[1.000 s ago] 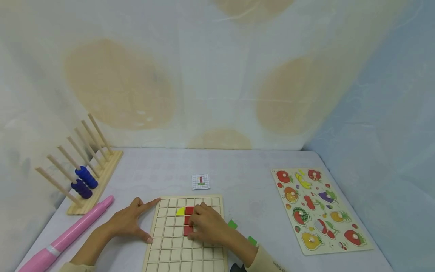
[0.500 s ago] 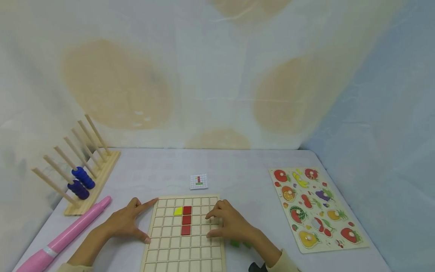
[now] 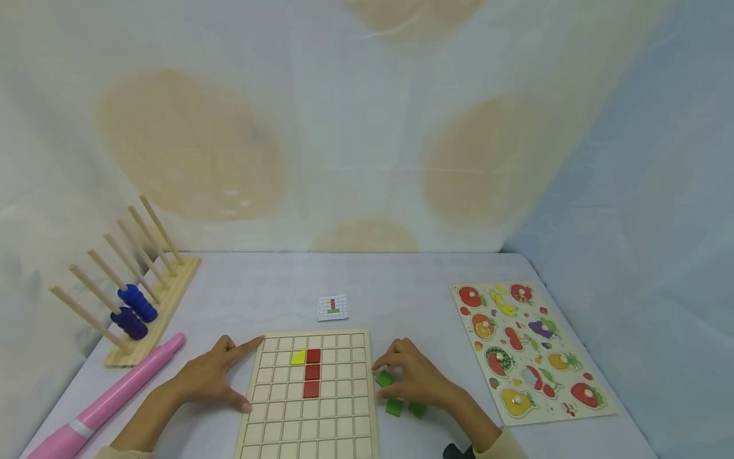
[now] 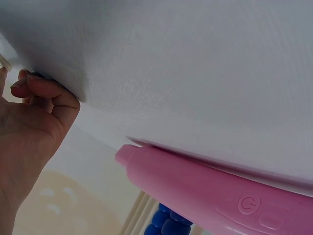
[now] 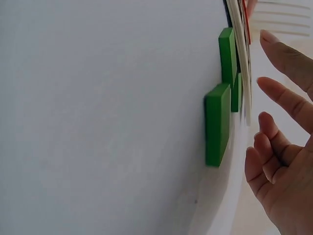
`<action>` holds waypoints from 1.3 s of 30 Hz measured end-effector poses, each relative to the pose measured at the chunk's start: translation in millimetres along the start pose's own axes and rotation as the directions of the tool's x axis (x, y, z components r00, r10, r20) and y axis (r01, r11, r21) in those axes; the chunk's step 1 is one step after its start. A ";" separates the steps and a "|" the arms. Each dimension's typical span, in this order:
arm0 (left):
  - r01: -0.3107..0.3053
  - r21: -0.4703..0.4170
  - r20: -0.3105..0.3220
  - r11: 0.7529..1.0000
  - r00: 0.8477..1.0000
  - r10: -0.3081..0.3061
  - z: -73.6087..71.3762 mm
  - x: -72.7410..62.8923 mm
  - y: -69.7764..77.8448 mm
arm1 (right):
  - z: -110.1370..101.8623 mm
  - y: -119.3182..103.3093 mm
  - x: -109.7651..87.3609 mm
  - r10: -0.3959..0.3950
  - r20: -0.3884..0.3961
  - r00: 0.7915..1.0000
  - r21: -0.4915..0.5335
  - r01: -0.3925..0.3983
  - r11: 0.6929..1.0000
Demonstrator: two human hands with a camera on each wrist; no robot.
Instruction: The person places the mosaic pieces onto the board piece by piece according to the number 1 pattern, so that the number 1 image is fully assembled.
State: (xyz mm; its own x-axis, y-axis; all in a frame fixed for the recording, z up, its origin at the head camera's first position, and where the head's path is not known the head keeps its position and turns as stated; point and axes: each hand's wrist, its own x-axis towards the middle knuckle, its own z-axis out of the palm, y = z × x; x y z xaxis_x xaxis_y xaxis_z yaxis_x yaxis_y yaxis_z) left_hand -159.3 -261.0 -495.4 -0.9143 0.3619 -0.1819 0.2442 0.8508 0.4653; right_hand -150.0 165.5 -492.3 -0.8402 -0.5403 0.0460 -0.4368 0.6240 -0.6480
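Your R hand [image 3: 415, 379] is spread at the green tiles [image 3: 394, 408], three in view on the table [image 3: 413, 299] just beside the board's [image 3: 287, 414] R edge; thumb & index are apart, nothing pinched. Your L hand [image 3: 208, 377] has thumb & index stretched wide at the board's L edge, apparently bracing it. Tiles lie close tog., so a rushed pinch could prob. catch two, or shove one vs the board; your fingers also hide part of the far one in head view, so a mis-grab's poss. Push too hard w/ L & the board may skid, maybe jolting the red tiles [image 3: 312, 371] + yellow tile [image 3: 299, 357] off their squares
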 end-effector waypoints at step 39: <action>0.018 -0.017 0.002 1.000 1.000 -0.017 0.1 -0.1 1.0 | 1.1 7.2 -9.2 -0.042 -0.061 0.997 -0.161 0.032 0.986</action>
State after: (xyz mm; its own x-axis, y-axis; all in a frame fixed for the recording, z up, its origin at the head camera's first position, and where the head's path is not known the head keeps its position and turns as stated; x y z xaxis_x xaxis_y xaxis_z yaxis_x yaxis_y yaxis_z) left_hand -158.9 -260.2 -495.0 -0.9176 0.3479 -0.1922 0.2227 0.8506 0.4763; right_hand -145.1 174.4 -498.2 -0.8390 -0.5308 0.1198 -0.5096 0.6892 -0.5151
